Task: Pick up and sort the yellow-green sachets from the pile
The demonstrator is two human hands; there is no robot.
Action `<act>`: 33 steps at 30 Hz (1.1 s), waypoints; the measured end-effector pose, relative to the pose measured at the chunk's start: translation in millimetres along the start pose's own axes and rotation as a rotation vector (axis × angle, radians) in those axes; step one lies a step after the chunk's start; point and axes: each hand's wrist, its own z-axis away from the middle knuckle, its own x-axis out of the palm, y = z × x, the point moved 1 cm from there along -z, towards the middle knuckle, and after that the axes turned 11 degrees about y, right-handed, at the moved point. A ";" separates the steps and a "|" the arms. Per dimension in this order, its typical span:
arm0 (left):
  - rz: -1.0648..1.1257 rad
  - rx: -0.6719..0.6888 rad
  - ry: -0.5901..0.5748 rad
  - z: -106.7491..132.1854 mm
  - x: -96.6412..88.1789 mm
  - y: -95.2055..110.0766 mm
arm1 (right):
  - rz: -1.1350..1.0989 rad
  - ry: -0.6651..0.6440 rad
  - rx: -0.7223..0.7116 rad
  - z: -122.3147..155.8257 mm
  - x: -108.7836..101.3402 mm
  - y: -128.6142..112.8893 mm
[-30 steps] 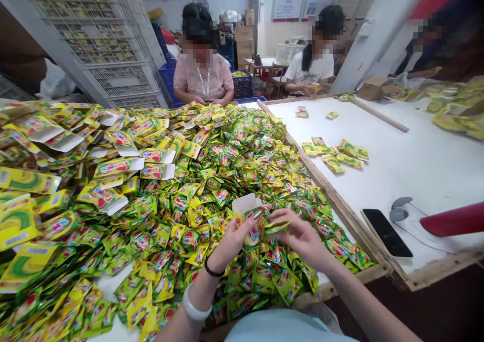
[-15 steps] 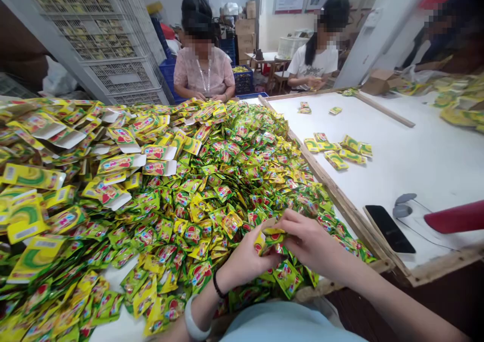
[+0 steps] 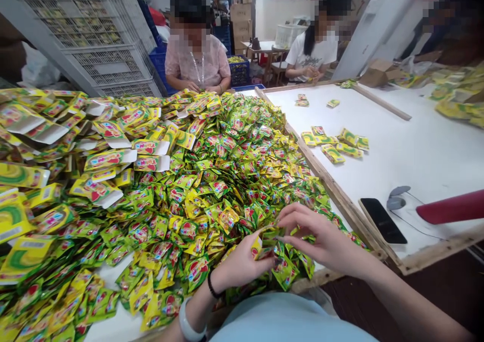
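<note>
My left hand (image 3: 244, 264) is closed around a small yellow box (image 3: 257, 247) above the near part of the pile. A green sachet (image 3: 269, 237) shows at the box's end facing my right hand; how far it sits inside is unclear. My right hand (image 3: 313, 236) is just right of the box, fingers spread and thumb apart, with nothing plainly gripped. Its fingertips are close to the sachet; contact cannot be made out. Under and around both hands lie many loose green and yellow sachets (image 3: 227, 218).
Yellow boxes with open white flaps (image 3: 109, 158) cover the pile's left side. A wooden strip (image 3: 319, 178) divides it from a white table (image 3: 401, 155) bearing several filled boxes (image 3: 333, 154), a phone (image 3: 382, 221) and a red object (image 3: 451, 207). Two co-workers sit opposite; crates (image 3: 109, 62) stand left.
My right hand's fingers have gone from pinching at the box's end to spread apart. The left hand keeps its hold on the box. The whole view has shifted slightly.
</note>
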 end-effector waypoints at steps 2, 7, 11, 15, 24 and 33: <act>0.043 -0.059 -0.074 1.4 -1.3 -3.1 | 0.016 0.051 -0.012 2.6 -2.3 9.9; 0.179 -0.054 -0.121 -2.2 4.2 -6.5 | -0.122 -0.046 0.043 12.5 20.2 19.0; 0.193 -0.010 -0.115 -5.7 4.0 1.3 | -0.139 -0.115 0.010 15.0 26.8 20.5; -0.223 0.182 0.233 -6.4 -31.2 0.8 | 0.170 0.292 -0.116 -0.5 -17.9 50.2; -0.818 0.172 0.698 -1.5 -87.4 -45.9 | 0.512 0.404 -0.243 -36.8 62.1 57.4; -0.196 0.055 0.664 -7.4 -84.1 -31.2 | -0.039 0.098 -0.057 -49.6 58.1 35.1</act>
